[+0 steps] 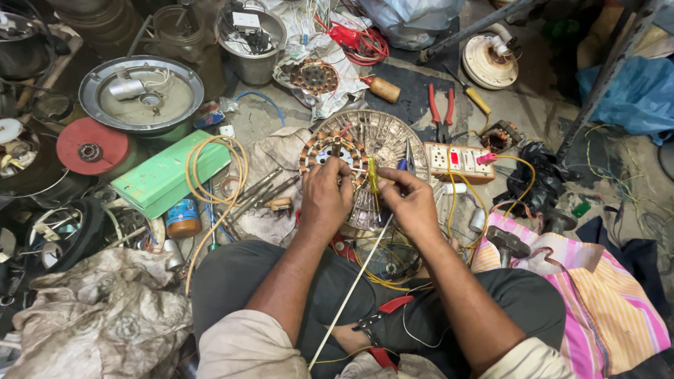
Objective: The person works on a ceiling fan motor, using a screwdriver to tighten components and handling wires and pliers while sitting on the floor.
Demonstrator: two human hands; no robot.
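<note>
Down at the centre of the head view, the left hand (324, 198) rests on a round copper-wound stator (335, 158), fingers curled against its lower rim. Just right of it, the right hand (411, 203) pinches a thin yellow-sleeved wire (373, 177) that rises between the two hands; whether the left fingertips also grip that wire cannot be told. The stator lies on a round ribbed metal cover (390, 144), which the hands partly hide. A white rod (351, 288) slants from the hands down across the lap.

Around them: one switch-and-socket board (460, 161) to the right, one pair of red-handled pliers (441, 107) above it, one yellow-handled screwdriver (476, 98) beside those. At left, one green box (167, 175), one coil of yellow wire (216, 175), one red disc (91, 146) and one grey round pan (140, 95) in the upper left. A second wound stator (314, 76) sits at top centre.
</note>
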